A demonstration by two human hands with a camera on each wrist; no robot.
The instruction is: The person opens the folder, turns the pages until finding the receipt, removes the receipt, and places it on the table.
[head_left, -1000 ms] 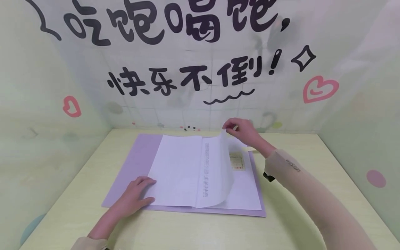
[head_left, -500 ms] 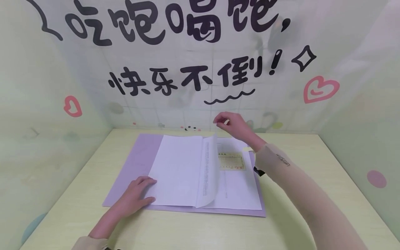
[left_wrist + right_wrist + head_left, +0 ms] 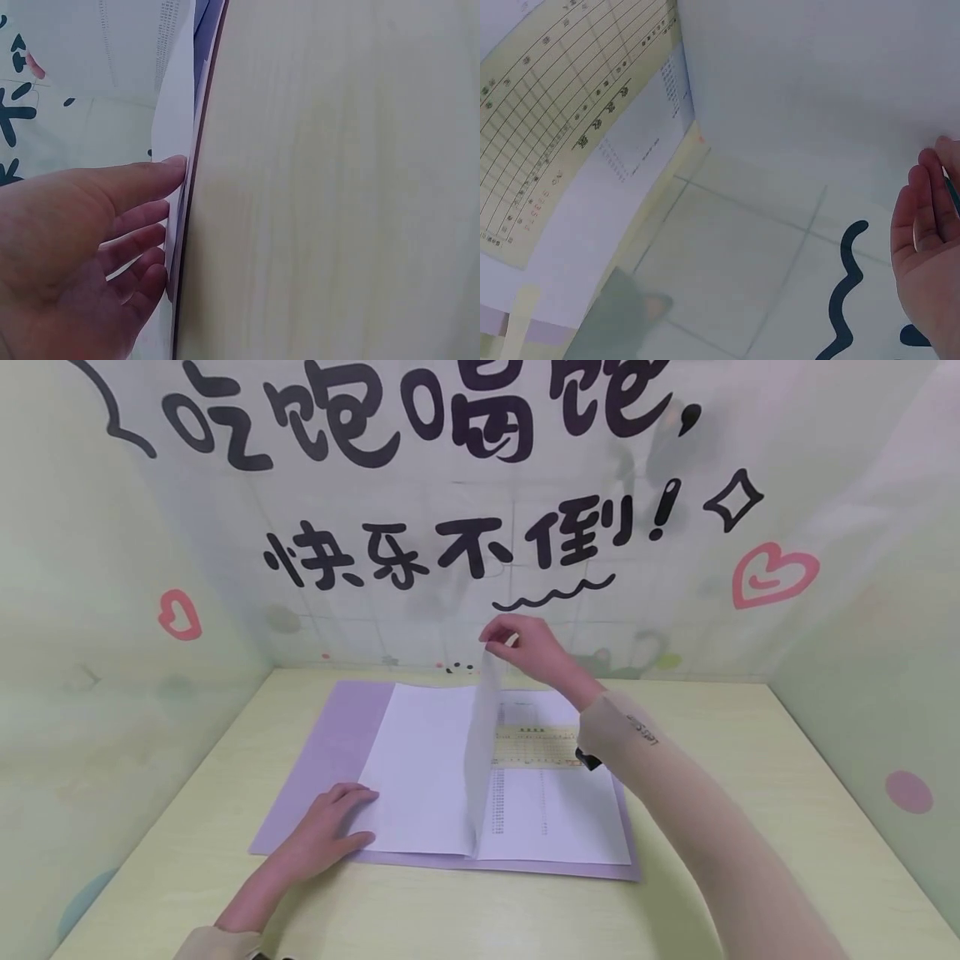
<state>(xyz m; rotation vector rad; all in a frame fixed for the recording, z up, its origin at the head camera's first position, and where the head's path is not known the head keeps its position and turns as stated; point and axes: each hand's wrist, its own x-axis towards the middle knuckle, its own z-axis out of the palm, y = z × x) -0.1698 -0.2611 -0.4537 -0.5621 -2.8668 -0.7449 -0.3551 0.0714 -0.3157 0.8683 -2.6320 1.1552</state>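
In the head view an open white booklet (image 3: 423, 768) lies on a wider purple cover (image 3: 318, 752). One page (image 3: 483, 735) stands nearly upright at the fold, its top pinched between the thumb and fingers of my right hand (image 3: 528, 647). The right wrist view has this raised page (image 3: 817, 67) beside that hand (image 3: 934, 240). My left hand (image 3: 318, 827) rests on the lower left edge of the left page, fingers relaxed. Its thumb lies along the edge of the paper in the left wrist view. A yellow slip with a printed grid (image 3: 536, 747) lies on the printed right page (image 3: 555, 818).
The pale wooden table (image 3: 480, 918) extends on every side of the cover. A back wall (image 3: 420, 635) with large black lettering rises behind it, and side walls stand left and right. A pale tab (image 3: 517, 319) sticks out from the right page's edge.
My right hand has moved left and up, without a page half a second ago and pinching one now. That page has swung from the right to upright, uncovering the yellow slip. The left hand stays put.
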